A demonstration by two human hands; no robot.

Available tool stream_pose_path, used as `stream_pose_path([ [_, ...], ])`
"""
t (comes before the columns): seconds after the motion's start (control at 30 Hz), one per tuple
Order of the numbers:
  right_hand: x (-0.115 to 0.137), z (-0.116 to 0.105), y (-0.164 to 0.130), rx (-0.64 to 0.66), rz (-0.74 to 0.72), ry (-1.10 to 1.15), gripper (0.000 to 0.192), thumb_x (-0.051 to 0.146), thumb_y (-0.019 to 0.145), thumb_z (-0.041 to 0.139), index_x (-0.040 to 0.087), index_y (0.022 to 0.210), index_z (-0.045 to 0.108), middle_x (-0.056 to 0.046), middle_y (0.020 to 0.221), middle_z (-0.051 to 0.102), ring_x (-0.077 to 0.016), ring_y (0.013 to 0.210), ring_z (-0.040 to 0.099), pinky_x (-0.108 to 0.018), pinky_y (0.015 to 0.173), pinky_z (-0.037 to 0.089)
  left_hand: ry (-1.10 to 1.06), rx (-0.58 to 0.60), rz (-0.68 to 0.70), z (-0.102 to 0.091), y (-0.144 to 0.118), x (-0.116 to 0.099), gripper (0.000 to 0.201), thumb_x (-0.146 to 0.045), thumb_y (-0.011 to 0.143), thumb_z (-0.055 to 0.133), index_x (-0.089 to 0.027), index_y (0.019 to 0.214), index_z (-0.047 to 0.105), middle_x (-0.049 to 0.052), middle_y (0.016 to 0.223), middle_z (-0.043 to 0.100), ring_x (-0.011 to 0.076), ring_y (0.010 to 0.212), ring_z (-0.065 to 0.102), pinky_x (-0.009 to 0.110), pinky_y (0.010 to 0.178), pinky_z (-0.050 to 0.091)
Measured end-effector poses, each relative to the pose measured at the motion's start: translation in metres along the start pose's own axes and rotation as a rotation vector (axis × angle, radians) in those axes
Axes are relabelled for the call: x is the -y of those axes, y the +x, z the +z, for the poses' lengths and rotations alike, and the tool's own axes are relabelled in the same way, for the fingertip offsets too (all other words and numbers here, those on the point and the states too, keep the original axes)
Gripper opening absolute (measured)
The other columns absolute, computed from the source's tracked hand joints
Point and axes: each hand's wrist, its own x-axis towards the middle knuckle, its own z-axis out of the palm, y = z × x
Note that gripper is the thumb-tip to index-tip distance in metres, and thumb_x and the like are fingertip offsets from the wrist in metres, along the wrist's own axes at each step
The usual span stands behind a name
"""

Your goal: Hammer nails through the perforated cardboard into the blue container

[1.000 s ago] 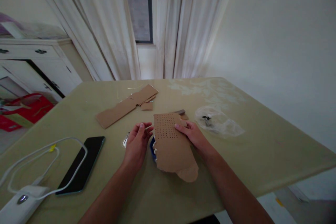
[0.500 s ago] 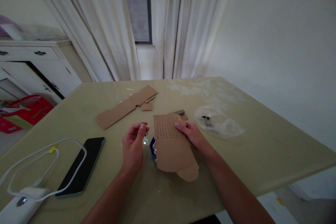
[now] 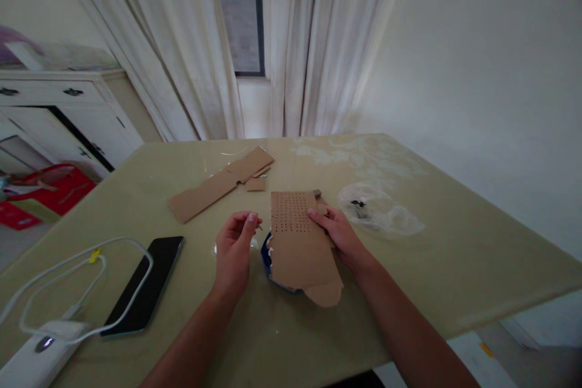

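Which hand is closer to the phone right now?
Left. The left hand hovers just right of the black phone, pinching something small. The right hand is farther right, holding the perforated cardboard piece, which lies between the hands.

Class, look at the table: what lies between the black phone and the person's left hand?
In the head view, only bare table lies between the phone and the left hand; the white cable crosses the phone's other side.

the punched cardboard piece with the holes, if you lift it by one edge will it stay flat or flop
The punched cardboard piece probably stays fairly flat: the right hand holds one edge and it barely sags. Thin sheet, so likely light, and it should slide easily on the glossy table.
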Motion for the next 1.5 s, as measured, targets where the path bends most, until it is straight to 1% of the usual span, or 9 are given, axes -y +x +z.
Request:
stream_pose_path([
  [0.17,-0.004,-0.001,0.002,-0.007,0.012,0.005,0.047,0.052,0.071,0.099,0.018,0.099,0.082,-0.009,0.093,0.085,-0.0228,0.077,0.077,-0.033,0.07,0.061,-0.049,0.034,-0.04,-0.001,0.002,0.007,0.039,-0.057,0.085,0.087,-0.02,0.092,0.075,0.002,0.087,0.073,0.0151,0.081,0.062,0.026,0.076,0.049],
  [0.33,-0.002,0.0,0.001,0.016,0.047,0.019,0.043,0.049,0.072,0.099,0.018,0.097,0.081,-0.009,0.095,0.085,-0.022,0.075,0.077,-0.033,0.069,0.062,-0.037,0.056,-0.03,0.0,-0.001,0.003,0.036,-0.055,0.086,0.087,-0.021,0.09,0.076,0.001,0.085,0.072,0.0141,0.079,0.061,0.025,0.077,0.049],
  [0.53,0.0,-0.001,0.0,0.06,0.085,0.04,0.042,0.045,0.071,0.099,0.018,0.097,0.081,-0.009,0.092,0.085,-0.0223,0.075,0.078,-0.032,0.069,0.064,-0.047,0.071,-0.036,0.0,-0.002,0.001,0.038,-0.056,0.085,0.087,-0.02,0.09,0.076,0.001,0.086,0.073,0.0142,0.079,0.063,0.025,0.076,0.051],
  [0.77,0.0,-0.001,0.0,0.085,0.104,0.017,0.04,0.041,0.077,0.096,0.017,0.105,0.081,-0.011,0.095,0.085,-0.0242,0.079,0.08,-0.035,0.074,0.066,-0.041,0.081,-0.025,0.001,-0.002,0.001,0.034,-0.054,0.086,0.087,-0.021,0.09,0.077,0.002,0.085,0.076,0.0137,0.078,0.065,0.024,0.076,0.053],
  [0.93,-0.001,-0.002,0.001,0.074,0.111,-0.007,0.037,0.042,0.081,0.093,0.016,0.105,0.081,-0.013,0.102,0.086,-0.024,0.079,0.08,-0.035,0.074,0.066,0.023,0.098,0.003,0.002,-0.003,-0.004,0.031,-0.052,0.084,0.088,-0.021,0.088,0.081,0.004,0.085,0.08,0.0172,0.081,0.071,0.028,0.079,0.058],
  [1.1,-0.001,-0.001,-0.001,0.074,0.114,-0.014,0.039,0.044,0.082,0.092,0.016,0.108,0.081,-0.014,0.105,0.086,-0.0245,0.08,0.081,-0.035,0.073,0.066,0.075,0.128,0.033,0.003,-0.005,-0.01,0.029,-0.05,0.084,0.086,-0.022,0.088,0.083,0.006,0.087,0.084,0.0214,0.086,0.078,0.033,0.083,0.062],
  [1.33,0.001,0.001,-0.002,0.067,0.106,-0.019,0.043,0.044,0.079,0.093,0.017,0.11,0.081,-0.014,0.112,0.086,-0.0241,0.082,0.081,-0.034,0.074,0.066,0.143,0.165,0.07,0.001,-0.006,-0.007,0.028,-0.05,0.09,0.081,-0.022,0.095,0.085,0.007,0.092,0.085,0.0228,0.089,0.079,0.033,0.083,0.063],
  [1.5,0.002,0.002,-0.002,0.073,0.103,-0.016,0.042,0.044,0.079,0.094,0.018,0.109,0.081,-0.014,0.112,0.086,-0.0241,0.082,0.081,-0.034,0.074,0.066,0.2,0.172,0.101,0.001,-0.006,-0.005,0.028,-0.049,0.09,0.08,-0.022,0.096,0.086,0.007,0.09,0.085,0.023,0.085,0.077,0.034,0.081,0.061],
])
